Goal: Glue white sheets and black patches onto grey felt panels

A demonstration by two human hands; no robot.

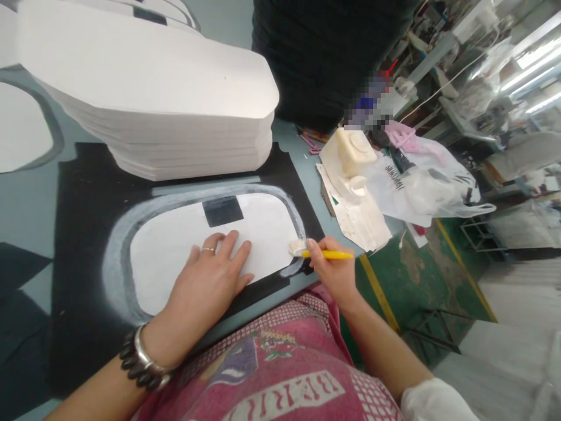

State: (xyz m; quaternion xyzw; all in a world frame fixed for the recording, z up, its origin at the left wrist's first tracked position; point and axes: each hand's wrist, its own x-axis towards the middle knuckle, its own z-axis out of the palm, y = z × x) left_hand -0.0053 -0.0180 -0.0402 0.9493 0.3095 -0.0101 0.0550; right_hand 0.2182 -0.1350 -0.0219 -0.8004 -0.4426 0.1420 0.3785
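Flatly, the left hand lies on a smooth white panel, its fingers spread and relaxed, gripping nothing. A thin ring circles one finger, and a polished metal bangle sits on the wrist beside a string of round, dark beads. The panel is a long oval with softly rounded ends, and a dark rectangular patch interrupts its far edge. It rests on a matte black sheet, where a chalky, streaked whitish band follows the panel's outline.

At the panel's right-hand end, the right hand is closed around a brush with a slim, glossy yellow handle. The brush's pale, blunt head is at the panel's rim, by the whitish band.

Beyond the panel rises a thick stack of white pieces with angled corners, their layered edges showing as fine ridges. To the right, a boxy cream plastic container stands on a stained, pale flat piece, next to a crinkled, translucent plastic bag. The grey-blue tabletop looks smooth; in front of it, a reddish-pink garment carries a printed design and white-checked areas.
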